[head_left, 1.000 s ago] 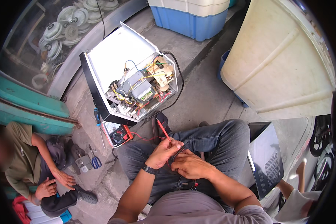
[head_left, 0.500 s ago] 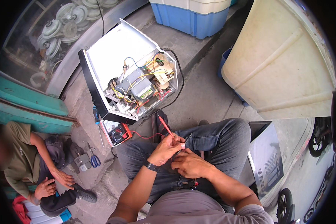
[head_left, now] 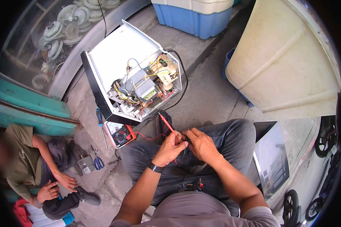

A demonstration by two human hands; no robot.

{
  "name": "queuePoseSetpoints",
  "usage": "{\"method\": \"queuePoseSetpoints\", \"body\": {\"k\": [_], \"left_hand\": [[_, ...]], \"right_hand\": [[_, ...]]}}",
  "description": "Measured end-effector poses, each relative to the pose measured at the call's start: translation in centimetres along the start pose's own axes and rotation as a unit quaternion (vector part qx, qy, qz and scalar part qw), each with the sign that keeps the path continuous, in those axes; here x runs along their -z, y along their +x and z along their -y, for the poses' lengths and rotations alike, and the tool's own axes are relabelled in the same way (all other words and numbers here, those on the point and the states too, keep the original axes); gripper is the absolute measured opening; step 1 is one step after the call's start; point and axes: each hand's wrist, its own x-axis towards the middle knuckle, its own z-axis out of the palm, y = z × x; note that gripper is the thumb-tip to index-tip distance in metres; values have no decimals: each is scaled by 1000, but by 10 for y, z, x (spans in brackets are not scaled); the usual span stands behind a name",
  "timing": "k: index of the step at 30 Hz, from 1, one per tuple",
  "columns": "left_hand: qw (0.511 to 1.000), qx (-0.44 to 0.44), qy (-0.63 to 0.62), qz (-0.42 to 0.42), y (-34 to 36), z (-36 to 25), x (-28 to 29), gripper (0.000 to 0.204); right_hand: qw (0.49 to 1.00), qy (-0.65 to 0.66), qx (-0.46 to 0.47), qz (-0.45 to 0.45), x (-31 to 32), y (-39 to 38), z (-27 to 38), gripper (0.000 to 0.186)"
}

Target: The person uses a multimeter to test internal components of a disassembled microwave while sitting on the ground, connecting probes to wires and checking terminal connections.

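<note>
My left hand [head_left: 171,148] is closed on a red test probe [head_left: 166,123], angled toward the opened appliance. My right hand [head_left: 201,145] meets it over my lap, fingers closed around something small and dark, apparently the black probe, mostly hidden. A red lead runs left to an analog multimeter [head_left: 121,136] in a red-orange case. Beyond my hands sits a white-and-black microwave [head_left: 136,41] with its cover off, exposing a transformer [head_left: 142,87] and coloured wires. A screwdriver [head_left: 99,116] lies beside the multimeter.
A co-worker [head_left: 24,151] sits at left near scissors [head_left: 98,162]. Plastic bins, blue [head_left: 199,20] and cream [head_left: 280,64], stand beyond. A metal cover [head_left: 272,162] rests at my right. A glass display case [head_left: 68,28] is upper left; motorbike wheels [head_left: 290,210] show at far right.
My right hand has moved up beside my left fingertips, its back now turned higher over my lap. My left hand keeps the red probe, shifted slightly upward and right.
</note>
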Motion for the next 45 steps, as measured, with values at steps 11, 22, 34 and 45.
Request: {"method": "queuePoseSetpoints", "body": {"k": [11,22,34,45], "left_hand": [[987,12,119,-110,32,-29,18,49],[989,59,100,-92,62,-26,17,39],[989,62,35,-126,86,-5,18,31],[989,41,106,-92,64,1,34,23]], "right_hand": [[973,126,-15,-195,-12,80,-77,26],[753,572,-192,-263,-96,140,-114,15],[693,637,-167,-293,-108,154,-109,17],[651,739,-144,-100,-90,131,-100,7]]}}
